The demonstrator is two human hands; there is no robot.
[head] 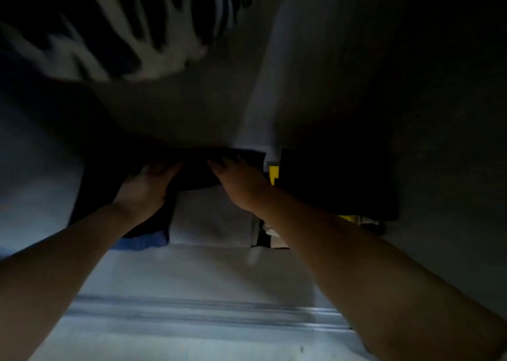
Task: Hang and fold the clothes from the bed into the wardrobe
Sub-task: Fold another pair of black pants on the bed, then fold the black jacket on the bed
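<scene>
Both forearms forward, left hand (145,185) and right hand (241,181) flat-fingered on dark garment (192,168).

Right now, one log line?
stage: shelving | left hand: on dark folded garment | right hand: flat on it | light: dim

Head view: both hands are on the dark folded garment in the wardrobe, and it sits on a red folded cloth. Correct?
Not quite. In the head view, both the left hand and right hand are on the dark folded garment, but the cloth beneath it is white, not red.
</scene>
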